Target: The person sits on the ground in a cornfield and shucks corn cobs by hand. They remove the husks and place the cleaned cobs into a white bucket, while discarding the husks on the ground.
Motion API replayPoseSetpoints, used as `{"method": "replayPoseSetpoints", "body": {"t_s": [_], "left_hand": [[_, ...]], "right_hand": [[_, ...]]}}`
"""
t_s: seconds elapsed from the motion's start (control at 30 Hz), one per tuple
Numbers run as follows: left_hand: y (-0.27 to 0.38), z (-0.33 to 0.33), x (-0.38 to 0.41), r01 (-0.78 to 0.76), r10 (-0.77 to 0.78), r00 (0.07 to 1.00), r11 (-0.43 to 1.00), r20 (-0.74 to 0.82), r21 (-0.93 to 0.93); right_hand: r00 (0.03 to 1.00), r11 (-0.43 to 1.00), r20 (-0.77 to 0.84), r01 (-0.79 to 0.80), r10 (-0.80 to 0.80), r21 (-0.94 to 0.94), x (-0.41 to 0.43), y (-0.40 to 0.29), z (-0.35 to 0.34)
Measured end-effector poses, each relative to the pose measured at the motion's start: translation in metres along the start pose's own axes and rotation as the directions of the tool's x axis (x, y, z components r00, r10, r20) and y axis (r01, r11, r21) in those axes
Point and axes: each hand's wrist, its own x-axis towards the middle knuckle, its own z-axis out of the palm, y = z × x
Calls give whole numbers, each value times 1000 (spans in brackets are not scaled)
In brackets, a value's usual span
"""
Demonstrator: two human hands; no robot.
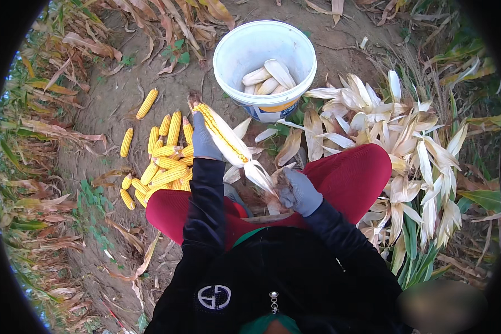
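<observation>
My left hand (204,142), in a grey glove, grips an ear of corn (221,134) near its upper end. Yellow kernels show along one side of this ear, while pale husk (239,150) still covers the other. Down at the ear's lower right end, my right hand (297,191), gloved too, holds the peeled-down husk (259,177) with its brown silk. Just left of my left hand, bare yellow corn cobs (167,175) lie heaped on the soil. The fingertips of my left hand are partly hidden behind the ear.
A white plastic bucket (265,58) stands ahead, with several unhusked ears (271,79) inside. Stripped husks (401,137) are piled to the right. Single cobs (147,103) lie apart from the heap. Dry corn stalks (46,175) border the bare soil (96,137) on the left.
</observation>
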Motion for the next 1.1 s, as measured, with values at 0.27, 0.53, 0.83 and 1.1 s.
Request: {"method": "replayPoseSetpoints", "body": {"t_s": [0.27,0.53,0.83,1.1], "left_hand": [[43,18,-10,-144,144,990,988,-1,48],[-26,59,-85,-23,2,968,997,253,80],[36,38,-75,-831,82,402,-384,912,401],[26,6,-110,-884,-35,411,-258,911,389]], "right_hand": [[929,713,91,335,-358,-616,-43,-18,-28],[777,360,317,557,-543,-748,13,-42,39],[858,187,461,503,-227,-844,-20,-65,19],[795,378,606,559,7,-738,-38,-93,-18]]}}
